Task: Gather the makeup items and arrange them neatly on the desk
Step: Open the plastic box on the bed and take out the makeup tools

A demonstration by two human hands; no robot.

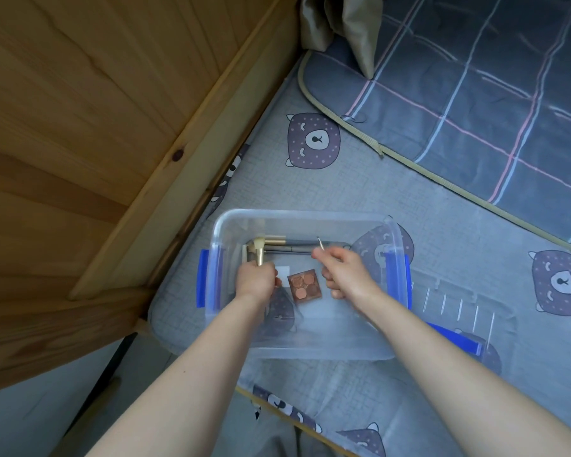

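Here, a box (297, 214) is set on a bear sheet (343, 179) by a wood wall (80, 127). Inside, a brush (260, 255) is gripped by the left hand (256, 280), a thin stick (320, 243) pinched by the right hand (345, 272)

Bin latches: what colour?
Blue. The latches sit on both short ends of the clear bin; the head view shows them.

Both bare forearms reach forward into the clear box (310, 215), wrists roughly level and apart. The left hand (256, 280) is toward the box's left end, knuckles up, fingers curled round a gold-handled brush (260, 255). The right hand (343, 275) is toward the box's right end, pinching a thin tool (320, 244), its other fingers curled underneath.
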